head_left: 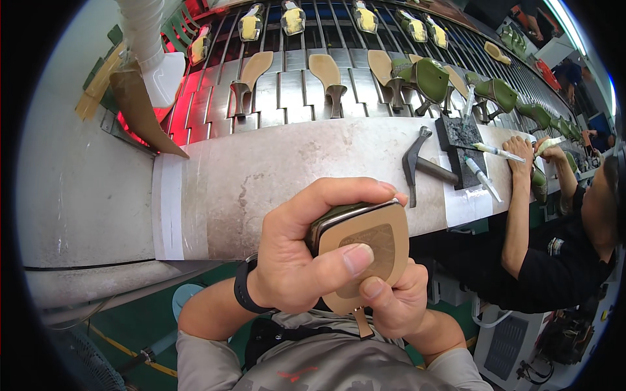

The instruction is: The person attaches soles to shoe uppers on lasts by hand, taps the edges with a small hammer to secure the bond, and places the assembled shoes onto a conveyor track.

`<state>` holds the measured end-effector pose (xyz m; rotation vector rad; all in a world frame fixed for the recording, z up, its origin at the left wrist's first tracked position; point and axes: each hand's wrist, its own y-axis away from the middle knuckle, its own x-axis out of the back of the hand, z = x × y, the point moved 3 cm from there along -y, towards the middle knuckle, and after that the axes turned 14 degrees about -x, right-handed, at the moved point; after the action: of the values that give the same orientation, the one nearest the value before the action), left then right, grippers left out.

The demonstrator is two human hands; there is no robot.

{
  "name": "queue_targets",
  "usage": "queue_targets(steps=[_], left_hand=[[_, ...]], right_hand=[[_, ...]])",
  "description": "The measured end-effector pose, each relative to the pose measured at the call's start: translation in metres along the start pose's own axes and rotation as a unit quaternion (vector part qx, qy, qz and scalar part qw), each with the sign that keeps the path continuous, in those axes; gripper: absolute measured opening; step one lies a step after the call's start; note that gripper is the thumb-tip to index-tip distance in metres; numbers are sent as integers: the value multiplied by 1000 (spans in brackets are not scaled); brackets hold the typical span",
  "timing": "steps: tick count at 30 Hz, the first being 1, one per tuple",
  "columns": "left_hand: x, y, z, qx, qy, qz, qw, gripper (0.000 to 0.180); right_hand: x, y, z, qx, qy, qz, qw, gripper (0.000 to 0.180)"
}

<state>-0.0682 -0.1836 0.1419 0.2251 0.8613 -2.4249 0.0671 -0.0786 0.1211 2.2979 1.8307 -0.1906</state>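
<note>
Both my hands hold a shoe upside down, its tan sole (385, 251) turned up toward me. My left hand (293, 254) wraps its fingers over the broad toe end, with the thumb pressed on the darker patch in the middle of the sole. My right hand (404, 303) grips the side of the narrower end, its thumb on the sole's edge. A slim heel (362, 324) points down toward my body. A sliver of dark green upper (332, 214) shows beneath the sole's edge near my left fingers.
A hammer (433, 171) and a black block (464, 133) with syringes (499, 152) lie on the worktable (222, 189). Beyond it, a slatted conveyor (293, 81) carries heeled soles (326, 68) and green shoes (427, 78). A white hose (143, 32) hangs left. A co-worker's hand (520, 153) is at right.
</note>
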Motion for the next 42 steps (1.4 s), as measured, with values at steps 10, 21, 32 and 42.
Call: queue_targets(steps=[10, 21, 32, 42], left_hand=[[0, 5, 8, 26, 25, 12, 999, 48], [18, -62, -30, 58, 98, 22, 993, 59], [32, -66, -34, -6, 17, -51, 999, 55], [28, -40, -6, 53, 84, -13, 995, 82]], right_hand=[[-5, 3, 2, -2, 6, 22, 1000, 29], [36, -46, -28, -144, -134, 10, 980, 44], [40, -59, -33, -123, -137, 3, 983, 42], [26, -42, -24, -123, -40, 81, 988, 43]])
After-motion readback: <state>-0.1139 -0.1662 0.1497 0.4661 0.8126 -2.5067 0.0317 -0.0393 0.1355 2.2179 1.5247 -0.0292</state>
